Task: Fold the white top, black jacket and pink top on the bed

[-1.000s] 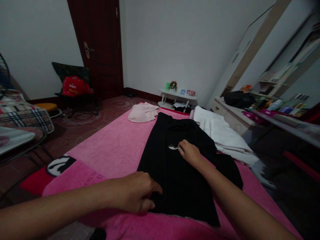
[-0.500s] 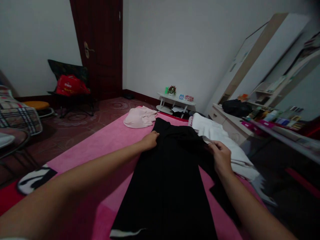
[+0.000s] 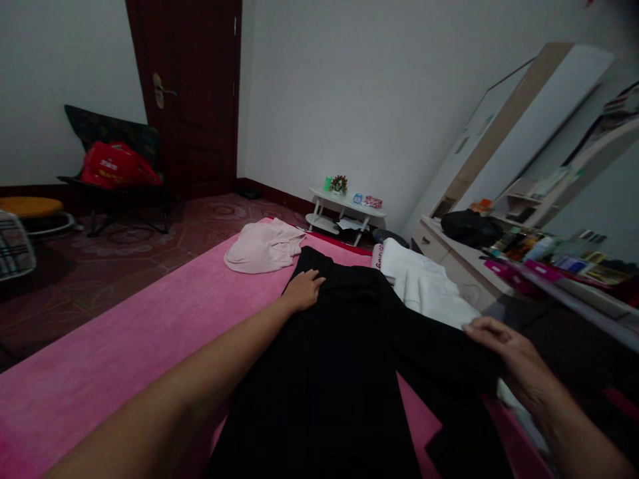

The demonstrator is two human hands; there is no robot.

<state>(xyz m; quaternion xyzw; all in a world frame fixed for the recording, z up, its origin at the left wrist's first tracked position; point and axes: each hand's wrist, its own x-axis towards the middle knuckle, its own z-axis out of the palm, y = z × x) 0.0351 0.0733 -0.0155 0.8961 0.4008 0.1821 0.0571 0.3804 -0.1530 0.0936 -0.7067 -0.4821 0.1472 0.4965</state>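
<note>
Left grip [image 3: 303,291] lay flat, fingers spread, on the black fabric garment [image 3: 329,359]; right grip [image 3: 509,356] pinched its edge beside folded white cloth [image 3: 424,286].

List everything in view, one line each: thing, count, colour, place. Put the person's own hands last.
black garment: 1, black, spread along the pink blanket, under both hands
pink blanket: 1, pink, covers the surface
pale pink garment: 1, pale pink, crumpled at the blanket's far end
white towel: 1, white, right of the black garment
small table: 1, white, by the far wall, small items on top
door: 1, dark brown, far left, closed
red bag: 1, red, on a dark chair
dresser: 1, pale, right, cluttered top
left hand: flat on the garment's far end
right hand: resting on the garment's right edge
</note>
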